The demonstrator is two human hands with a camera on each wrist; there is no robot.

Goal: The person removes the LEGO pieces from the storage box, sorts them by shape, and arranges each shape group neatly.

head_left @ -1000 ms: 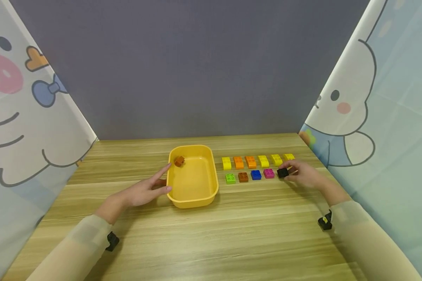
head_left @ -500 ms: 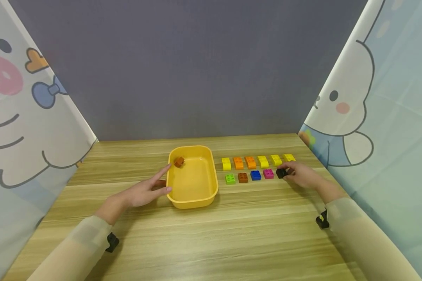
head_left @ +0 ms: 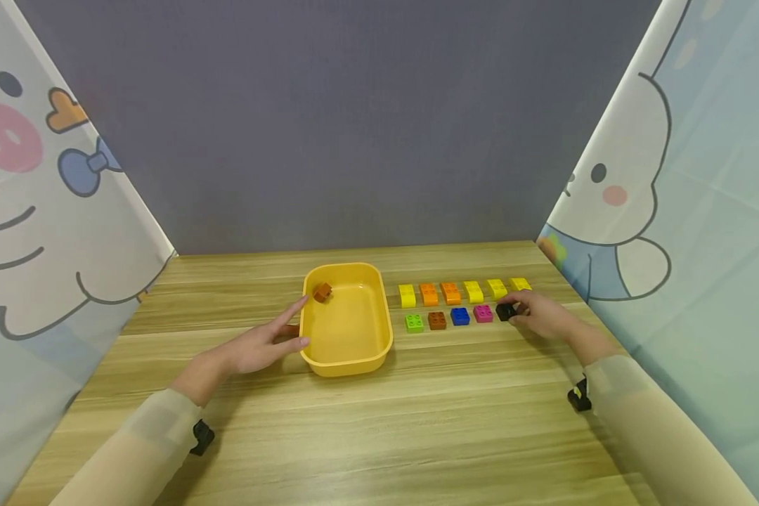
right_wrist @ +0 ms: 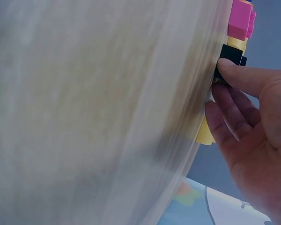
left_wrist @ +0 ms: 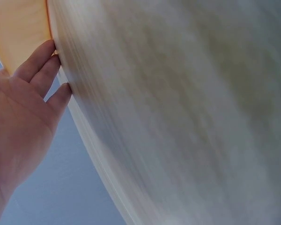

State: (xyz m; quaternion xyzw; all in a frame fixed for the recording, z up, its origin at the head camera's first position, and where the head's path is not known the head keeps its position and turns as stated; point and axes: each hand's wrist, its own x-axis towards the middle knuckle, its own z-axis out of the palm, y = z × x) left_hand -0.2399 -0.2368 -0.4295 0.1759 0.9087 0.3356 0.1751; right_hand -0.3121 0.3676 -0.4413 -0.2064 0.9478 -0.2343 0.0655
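Note:
With thumb and fingers, my right hand [head_left: 545,316] pinches a black toy brick [head_left: 504,312] at the right end of the front row of bricks. In the right wrist view the thumb lies on the side of the black brick [right_wrist: 229,55], which stands on the table beside a pink brick [right_wrist: 240,19]. My left hand [head_left: 257,346], fingers spread and fairly straight, touches the left side of a yellow tray [head_left: 348,367]. A brown brick piece [head_left: 322,292] lies in the tray's far left corner. The left wrist view shows the left fingertips [left_wrist: 49,46] near the tabletop.
The front row also has green [head_left: 414,323], brown [head_left: 437,320], blue [head_left: 459,316] and pink bricks. Behind it runs a row of yellow [head_left: 473,292] and orange bricks [head_left: 429,294]. A grey panel [head_left: 354,140] rises behind the wooden table [head_left: 379,436], with printed cloth at both sides.
My right hand and the black brick have shifted slightly left, towards the pink brick, mostly in the first half second. The left hand and the tray have stayed in place.

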